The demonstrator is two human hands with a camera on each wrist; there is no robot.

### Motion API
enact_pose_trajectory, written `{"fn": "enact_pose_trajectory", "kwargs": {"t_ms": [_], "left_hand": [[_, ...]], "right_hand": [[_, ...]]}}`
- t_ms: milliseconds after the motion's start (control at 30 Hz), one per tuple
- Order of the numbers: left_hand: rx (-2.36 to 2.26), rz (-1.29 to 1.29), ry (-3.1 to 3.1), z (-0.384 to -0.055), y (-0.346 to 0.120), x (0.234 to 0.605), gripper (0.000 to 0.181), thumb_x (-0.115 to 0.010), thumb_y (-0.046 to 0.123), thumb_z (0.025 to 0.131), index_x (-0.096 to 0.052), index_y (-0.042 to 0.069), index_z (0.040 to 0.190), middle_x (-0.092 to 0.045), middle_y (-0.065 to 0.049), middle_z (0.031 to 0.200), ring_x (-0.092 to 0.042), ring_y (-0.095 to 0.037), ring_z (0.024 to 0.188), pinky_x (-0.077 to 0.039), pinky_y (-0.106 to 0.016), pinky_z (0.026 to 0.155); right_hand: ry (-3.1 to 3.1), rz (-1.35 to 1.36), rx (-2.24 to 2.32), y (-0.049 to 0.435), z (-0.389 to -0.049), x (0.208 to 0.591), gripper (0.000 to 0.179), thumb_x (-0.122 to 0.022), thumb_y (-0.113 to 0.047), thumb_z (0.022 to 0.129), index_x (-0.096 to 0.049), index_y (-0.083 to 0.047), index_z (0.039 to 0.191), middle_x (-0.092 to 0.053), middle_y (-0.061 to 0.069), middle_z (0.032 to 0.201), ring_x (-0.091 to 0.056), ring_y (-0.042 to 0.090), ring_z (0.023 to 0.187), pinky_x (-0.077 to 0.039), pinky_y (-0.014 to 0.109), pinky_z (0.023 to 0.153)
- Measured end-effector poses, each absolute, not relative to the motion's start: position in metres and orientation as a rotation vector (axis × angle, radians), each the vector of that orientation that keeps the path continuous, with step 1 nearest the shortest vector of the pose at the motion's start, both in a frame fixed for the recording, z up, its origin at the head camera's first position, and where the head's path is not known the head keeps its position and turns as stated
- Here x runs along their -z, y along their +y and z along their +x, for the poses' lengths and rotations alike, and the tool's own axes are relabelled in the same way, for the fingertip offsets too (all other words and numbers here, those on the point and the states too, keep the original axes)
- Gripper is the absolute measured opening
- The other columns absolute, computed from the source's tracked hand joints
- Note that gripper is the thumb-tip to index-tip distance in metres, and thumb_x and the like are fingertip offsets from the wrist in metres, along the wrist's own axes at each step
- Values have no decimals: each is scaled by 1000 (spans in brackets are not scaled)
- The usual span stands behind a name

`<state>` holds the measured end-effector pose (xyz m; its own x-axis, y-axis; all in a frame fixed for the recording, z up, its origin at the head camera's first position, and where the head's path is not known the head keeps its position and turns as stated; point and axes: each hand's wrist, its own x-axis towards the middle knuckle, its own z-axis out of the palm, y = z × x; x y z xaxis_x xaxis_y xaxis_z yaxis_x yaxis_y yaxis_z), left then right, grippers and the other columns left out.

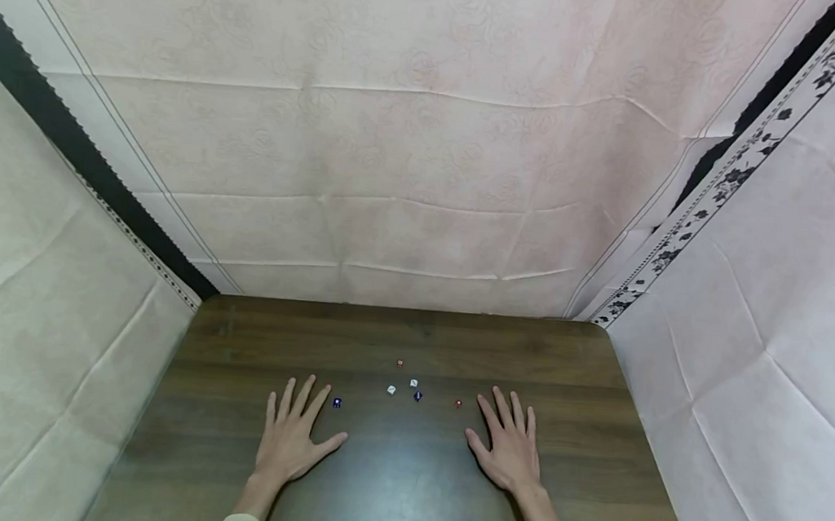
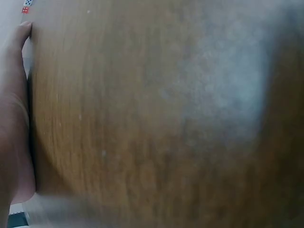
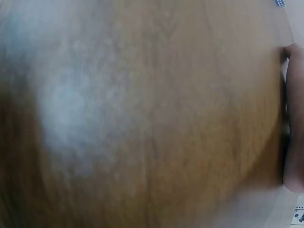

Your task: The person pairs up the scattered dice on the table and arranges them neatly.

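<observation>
My left hand (image 1: pixel 289 438) lies flat on the wooden table with its fingers spread, holding nothing. Just right of its index fingertip sits a blue die (image 1: pixel 337 402). My right hand (image 1: pixel 511 454) also rests palm down with spread fingers, and a red die (image 1: pixel 458 404) lies just left of its index fingertip. Between the hands, farther forward, are a white die (image 1: pixel 391 390), a second white die (image 1: pixel 413 383), another blue die (image 1: pixel 417 395) and another red die (image 1: pixel 399 363). In the left wrist view a red die (image 2: pixel 25 9) shows past the thumb; a blue die (image 3: pixel 280 3) tops the right wrist view.
The brown wooden table (image 1: pixel 401 472) has a shiny patch of light near its front. Pale cloth hangs behind it (image 1: pixel 426 155) and along its left and right sides, with a dark strip at the left corner and a floral border (image 1: pixel 725 187) at the right.
</observation>
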<state>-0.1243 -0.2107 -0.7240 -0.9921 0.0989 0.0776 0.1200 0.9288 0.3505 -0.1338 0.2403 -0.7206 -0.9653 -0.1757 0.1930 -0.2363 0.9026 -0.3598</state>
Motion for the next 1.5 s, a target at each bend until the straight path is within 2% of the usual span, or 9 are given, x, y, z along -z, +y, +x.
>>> {"fn": "enact_pose_trajectory", "kwargs": {"t_ms": [267,600,800,1000,1200,1500], "left_hand": [[622,-159,-3015,-124,-211,719,107,-71,87,91,-43,29,176,-26,-11,189,-13,-49,176,-3,-80,137],[754,-111,-2907,-123,-205,718,93,-80,68,95,-54,16,168,-41,-17,181,-26,-51,171,-11,-81,135],[823,-98,-2804,-122,-199,719,83,-85,56,96,-60,12,161,-54,-20,171,-39,-50,164,-18,-80,134],[842,-117,-2645,-124,-191,720,67,-93,39,93,-70,8,148,-69,-20,153,-54,-49,152,-29,-79,130],[831,-128,-2546,-127,-184,718,58,-98,28,89,-76,3,136,-76,-22,140,-64,-49,140,-37,-80,125],[859,-91,-2520,-128,-178,716,47,-99,22,88,-80,2,125,-79,-22,130,-68,-49,133,-41,-79,123]], "right_hand": [[-2907,334,-578,240,-134,718,74,-71,-57,106,-53,-24,170,-38,13,184,-28,51,172,-16,80,133],[-2881,316,-689,235,-134,712,74,-80,-50,102,-59,-16,164,-46,20,178,-32,53,169,-20,78,134],[-2792,343,-747,227,-136,711,71,-86,-43,99,-64,-10,157,-57,23,167,-44,53,161,-31,75,132],[-2740,360,-837,209,-142,701,67,-88,-41,98,-67,-11,154,-62,18,162,-50,46,156,-43,71,125],[-2750,414,-902,186,-150,693,61,-87,-41,100,-70,-12,150,-65,14,159,-53,42,155,-45,67,127],[-2667,512,-850,158,-162,690,53,-90,-35,98,-76,-8,141,-73,14,146,-62,41,143,-49,64,121]]}}
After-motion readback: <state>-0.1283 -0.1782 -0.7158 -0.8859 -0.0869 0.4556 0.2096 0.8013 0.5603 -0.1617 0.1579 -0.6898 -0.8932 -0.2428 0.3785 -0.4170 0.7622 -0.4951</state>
